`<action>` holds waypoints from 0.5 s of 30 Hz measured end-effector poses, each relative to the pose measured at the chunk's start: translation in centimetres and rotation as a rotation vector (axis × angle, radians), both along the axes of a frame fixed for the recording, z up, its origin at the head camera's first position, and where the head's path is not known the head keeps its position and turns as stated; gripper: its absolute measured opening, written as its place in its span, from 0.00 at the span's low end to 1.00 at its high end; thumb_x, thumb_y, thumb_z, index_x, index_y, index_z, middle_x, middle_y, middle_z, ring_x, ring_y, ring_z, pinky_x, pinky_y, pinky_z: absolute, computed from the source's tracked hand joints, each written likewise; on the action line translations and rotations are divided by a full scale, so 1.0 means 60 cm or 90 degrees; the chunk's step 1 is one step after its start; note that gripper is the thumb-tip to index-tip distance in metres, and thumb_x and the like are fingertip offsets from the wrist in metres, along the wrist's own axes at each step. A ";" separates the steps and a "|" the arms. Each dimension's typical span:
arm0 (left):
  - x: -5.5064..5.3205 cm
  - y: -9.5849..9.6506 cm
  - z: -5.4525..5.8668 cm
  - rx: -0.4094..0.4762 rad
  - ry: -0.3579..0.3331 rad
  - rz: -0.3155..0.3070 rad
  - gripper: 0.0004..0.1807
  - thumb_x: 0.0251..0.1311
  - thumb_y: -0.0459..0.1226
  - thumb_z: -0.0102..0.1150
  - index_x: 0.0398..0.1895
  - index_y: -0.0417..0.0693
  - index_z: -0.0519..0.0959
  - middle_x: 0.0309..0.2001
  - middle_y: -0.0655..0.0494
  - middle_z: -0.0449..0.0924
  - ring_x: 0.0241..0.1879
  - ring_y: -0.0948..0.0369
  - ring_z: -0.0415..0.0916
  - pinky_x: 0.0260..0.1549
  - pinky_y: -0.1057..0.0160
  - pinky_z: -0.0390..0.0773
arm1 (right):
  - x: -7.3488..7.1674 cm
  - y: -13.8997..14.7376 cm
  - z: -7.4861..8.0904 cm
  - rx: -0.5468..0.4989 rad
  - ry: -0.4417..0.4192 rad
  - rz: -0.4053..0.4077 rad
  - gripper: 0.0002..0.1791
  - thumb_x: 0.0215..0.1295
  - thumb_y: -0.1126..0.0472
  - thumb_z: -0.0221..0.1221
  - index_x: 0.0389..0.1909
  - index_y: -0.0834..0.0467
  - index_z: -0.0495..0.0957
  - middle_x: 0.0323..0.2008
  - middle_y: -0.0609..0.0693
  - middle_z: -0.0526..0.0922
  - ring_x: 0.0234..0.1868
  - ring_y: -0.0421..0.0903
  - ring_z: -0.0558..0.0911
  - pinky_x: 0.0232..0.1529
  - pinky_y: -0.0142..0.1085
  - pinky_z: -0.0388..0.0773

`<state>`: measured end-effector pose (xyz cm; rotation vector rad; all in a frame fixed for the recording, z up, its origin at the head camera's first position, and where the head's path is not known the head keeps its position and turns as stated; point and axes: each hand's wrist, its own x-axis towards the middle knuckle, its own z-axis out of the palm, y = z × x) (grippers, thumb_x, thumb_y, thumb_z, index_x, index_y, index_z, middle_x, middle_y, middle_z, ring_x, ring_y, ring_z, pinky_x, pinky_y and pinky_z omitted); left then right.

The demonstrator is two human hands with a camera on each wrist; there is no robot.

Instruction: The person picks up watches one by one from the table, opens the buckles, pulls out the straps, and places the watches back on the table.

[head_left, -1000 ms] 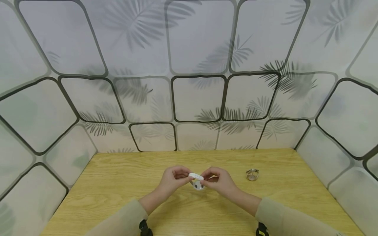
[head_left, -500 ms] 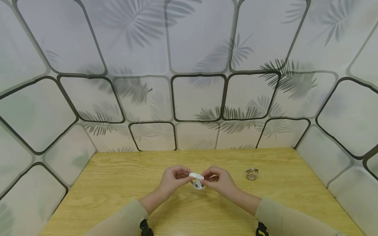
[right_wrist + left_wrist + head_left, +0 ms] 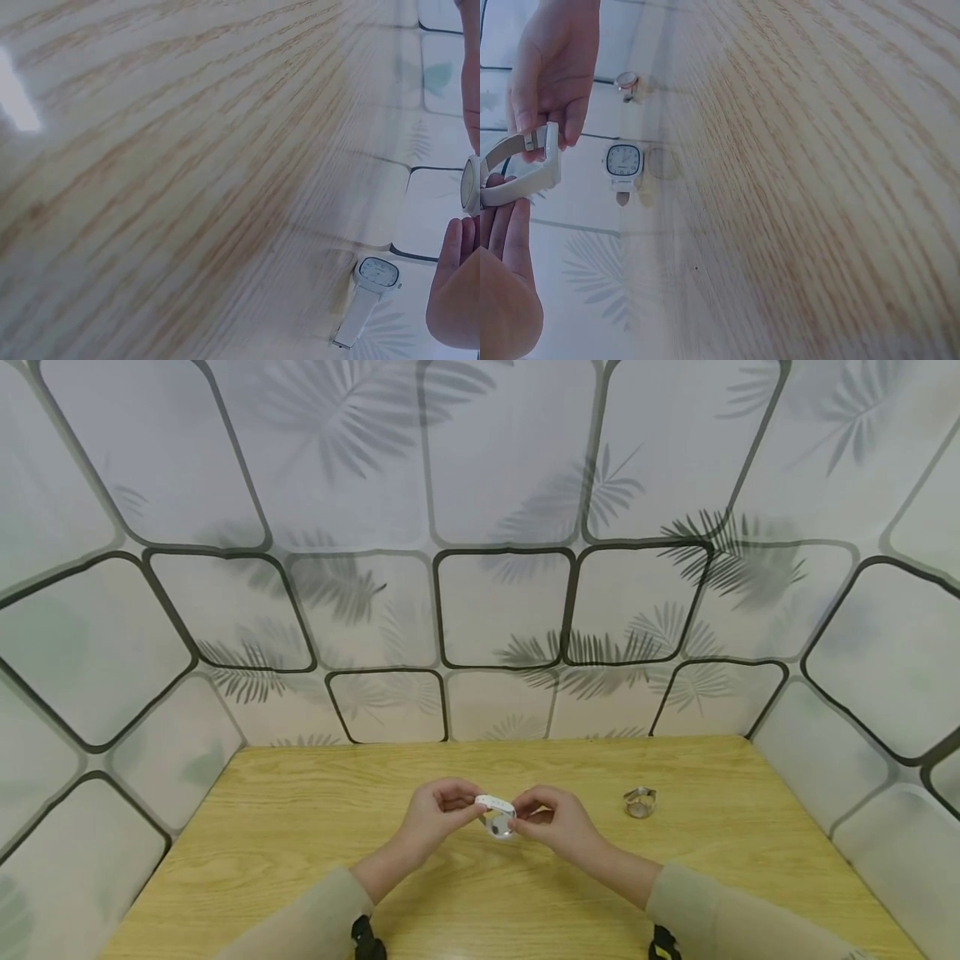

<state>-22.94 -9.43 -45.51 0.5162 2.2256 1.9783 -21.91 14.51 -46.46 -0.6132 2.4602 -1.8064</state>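
Both hands hold a white wristwatch [image 3: 495,804] between them over the middle of the table, its strap bent into a loop. On one side my left hand [image 3: 438,810] pinches the strap with thumb and fingers. My right hand [image 3: 557,817] pinches it at the other side. In the left wrist view the loop hangs clear of the table, its pale case [image 3: 553,156] turned down towards the tabletop. The right wrist view shows the edge of its dial [image 3: 470,184]. Curled fingers partly cover the strap ends.
A wood-grain table [image 3: 315,827] lies under the hands, with patterned curtain walls [image 3: 502,610] around it. A metal-band watch [image 3: 640,803] stands at the right. A second white watch with a square dial [image 3: 624,160] stands beyond the hands in the left wrist view.
The watch has shifted slightly left and up, its strap a little more tilted down towards the right. My left hand moves slightly with it; both hands keep their grip.
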 end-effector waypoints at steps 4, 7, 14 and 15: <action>-0.001 -0.002 0.000 0.001 -0.008 0.006 0.11 0.67 0.27 0.69 0.49 0.27 0.85 0.44 0.34 0.89 0.37 0.71 0.86 0.43 0.71 0.87 | -0.001 -0.001 0.001 0.007 -0.003 -0.003 0.10 0.67 0.68 0.71 0.46 0.68 0.86 0.43 0.64 0.87 0.41 0.33 0.83 0.45 0.26 0.86; -0.003 -0.002 0.000 0.000 -0.009 0.006 0.11 0.67 0.27 0.69 0.49 0.28 0.85 0.44 0.35 0.89 0.37 0.71 0.86 0.43 0.71 0.88 | -0.001 -0.002 0.003 0.014 0.008 -0.001 0.12 0.67 0.67 0.71 0.48 0.68 0.85 0.45 0.64 0.87 0.43 0.35 0.84 0.48 0.29 0.87; -0.002 0.001 0.001 0.006 0.001 0.000 0.11 0.67 0.26 0.69 0.48 0.27 0.85 0.45 0.32 0.89 0.37 0.72 0.86 0.43 0.71 0.88 | -0.001 -0.008 0.008 0.020 0.038 0.014 0.14 0.69 0.64 0.70 0.52 0.66 0.84 0.49 0.63 0.87 0.46 0.36 0.85 0.53 0.37 0.88; -0.002 0.001 0.001 0.008 0.003 -0.004 0.11 0.67 0.26 0.69 0.48 0.27 0.84 0.45 0.31 0.88 0.37 0.72 0.86 0.43 0.71 0.88 | -0.002 -0.009 0.008 0.019 0.042 0.016 0.14 0.69 0.64 0.70 0.52 0.65 0.84 0.49 0.63 0.86 0.46 0.36 0.85 0.53 0.37 0.88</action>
